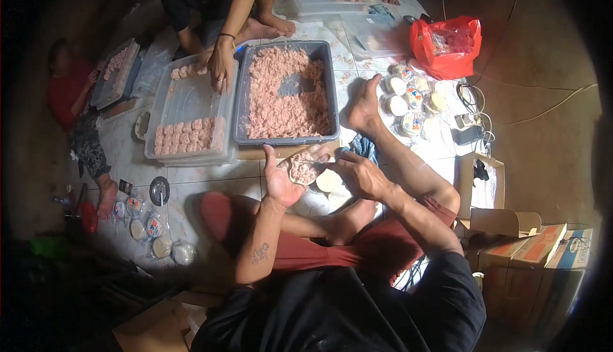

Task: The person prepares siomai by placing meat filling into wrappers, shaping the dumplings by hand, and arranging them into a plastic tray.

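The meaty wrapper (303, 170) sits at the finger edge of the left hand (285, 182), spread flat. The right hand (365, 175) is curled; I can't tell on what. A level palm should stop spills.

A red plastic bag (424, 58) stands open on the tiled floor (198, 189). Near it, cables (488, 122) tangle beside a black adapter (468, 136). An open cardboard box (497, 189) holds something white; cartons (530, 272) with orange and blue markings sit close by. Leftward lies a dark round dish (154, 192).
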The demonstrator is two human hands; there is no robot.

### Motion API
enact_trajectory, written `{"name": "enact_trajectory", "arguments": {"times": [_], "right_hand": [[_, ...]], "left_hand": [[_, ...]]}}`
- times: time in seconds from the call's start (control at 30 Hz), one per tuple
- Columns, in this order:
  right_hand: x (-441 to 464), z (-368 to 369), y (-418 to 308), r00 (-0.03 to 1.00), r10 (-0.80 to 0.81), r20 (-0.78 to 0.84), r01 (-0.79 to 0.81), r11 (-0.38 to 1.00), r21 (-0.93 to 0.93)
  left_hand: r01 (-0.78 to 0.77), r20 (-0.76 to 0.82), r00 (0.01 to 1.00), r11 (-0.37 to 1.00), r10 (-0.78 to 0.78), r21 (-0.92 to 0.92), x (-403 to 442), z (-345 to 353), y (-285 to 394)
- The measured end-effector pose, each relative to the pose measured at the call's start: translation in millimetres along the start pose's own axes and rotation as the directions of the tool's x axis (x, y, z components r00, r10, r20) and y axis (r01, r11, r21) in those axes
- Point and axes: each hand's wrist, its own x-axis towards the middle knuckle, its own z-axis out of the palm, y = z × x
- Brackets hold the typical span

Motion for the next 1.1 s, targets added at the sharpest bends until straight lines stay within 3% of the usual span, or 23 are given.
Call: {"name": "enact_trajectory", "arguments": {"times": [0.07, 0.13, 0.2, 0.23, 0.27, 0.33, 0.37, 0.4, 0.47, 0.5, 0.53, 0.57, 0.63, 0.67, 0.73, 0.77, 0.8, 0.87, 0.97, 1.0, 1.03, 1.07, 1.1], "right_hand": [[-8, 6, -1, 0.995, 0.080, -0.057, -0.081, 0.996, -0.026], [-10, 12, -14, 0.985, 0.161, -0.057, -0.163, 0.986, -0.030], [-11, 18, -24, 0.912, 0.353, -0.206, -0.297, 0.919, 0.261], [-3, 11, -39, 0.813, 0.577, -0.083, -0.511, 0.774, 0.374], [-1, 21, -34, 0.815, 0.574, -0.084, -0.507, 0.775, 0.376], [2, 48, -18, 0.812, 0.583, 0.039, -0.423, 0.541, 0.727], [7, 46, -26, 0.805, 0.569, 0.170, -0.425, 0.352, 0.834], [10, 36, -37, 0.806, 0.565, 0.176, -0.424, 0.345, 0.837], [19, 18, -54, 0.893, 0.421, 0.162, -0.294, 0.271, 0.917], [21, 17, -53, 0.924, 0.351, 0.150, -0.245, 0.245, 0.938], [24, 15, -54, 0.928, 0.339, 0.153, -0.243, 0.241, 0.940], [27, 12, -56, 0.919, 0.357, 0.167, -0.294, 0.337, 0.894], [31, 9, -60, 0.908, 0.393, 0.146, -0.334, 0.467, 0.819], [29, 11, -60, 0.889, 0.440, 0.128, -0.347, 0.464, 0.815], [23, 24, -51, 0.858, 0.476, -0.193, -0.197, 0.652, 0.732], [16, 26, -47, 0.840, 0.525, -0.141, -0.239, 0.590, 0.771], [7, 28, -43, 0.816, 0.571, -0.089, -0.282, 0.527, 0.802], [-13, 55, -30, 0.821, 0.570, 0.030, -0.266, 0.335, 0.904], [-29, 80, -34, 0.769, 0.613, 0.179, -0.345, 0.162, 0.925], [-27, 77, -37, 0.811, 0.570, 0.131, -0.323, 0.249, 0.913], [-25, 73, -36, 0.874, 0.483, -0.045, -0.272, 0.565, 0.779], [-21, 68, -32, 0.925, 0.338, -0.176, -0.192, 0.813, 0.550], [-15, 44, -37, 0.950, 0.248, -0.192, -0.154, 0.902, 0.403]], "left_hand": [[-0.039, 0.013, 0.999, 0.999, 0.040, -0.027, 0, -18, -3], [-0.145, -0.097, 0.986, 0.983, 0.134, -0.115, -2, -28, -5], [-0.147, -0.105, 0.985, 0.986, 0.139, -0.075, -3, -38, -9], [-0.120, -0.135, 0.982, 0.986, 0.136, 0.118, -1, -43, -10], [-0.086, -0.164, 0.976, 0.948, 0.141, 0.306, 1, -47, -10], [0.013, -0.149, 0.987, 0.879, 0.066, 0.476, -10, -5, -16], [0.008, -0.123, 0.991, 0.911, 0.047, 0.412, -12, 1, -15], [0.005, -0.096, 0.995, 0.938, 0.030, 0.346, -12, 7, -11], [0.043, -0.017, 0.999, 0.863, -0.040, 0.503, -28, 23, 16], [0.175, -0.061, 0.983, 0.757, -0.176, 0.630, -30, 26, 29], [-0.040, 0.083, 0.991, 0.364, -0.103, 0.931, -28, 12, 22], [-0.070, 0.094, 0.994, 0.341, -0.052, 0.937, -33, 9, 12], [-0.203, 0.193, 0.976, 0.107, 0.100, 0.973, -33, -26, -9], [-0.217, 0.275, 0.957, -0.400, 0.093, 0.890, -29, -23, -5], [-0.171, 0.252, 0.912, -0.259, 0.324, 0.951, -30, -6, -2], [-0.260, 0.358, 0.846, -0.280, 0.395, 0.924, -27, -1, 0], [-0.250, 0.351, 0.841, -0.279, 0.411, 0.927, -29, 6, 2], [-0.100, 0.289, 0.795, -0.355, 0.533, 0.929, -29, 15, 2], [-0.212, 0.359, 0.796, -0.331, 0.488, 0.920, -21, -5, 0], [-0.252, 0.368, 0.814, -0.298, 0.450, 0.921, -18, -8, -5], [-0.300, 0.394, 0.817, -0.272, 0.422, 0.914, -15, -2, -7], [-0.300, 0.320, 0.864, -0.112, 0.389, 0.947, -15, 6, -9], [-0.215, 0.282, 0.876, -0.206, 0.392, 0.955, -19, 18, -6]]}}
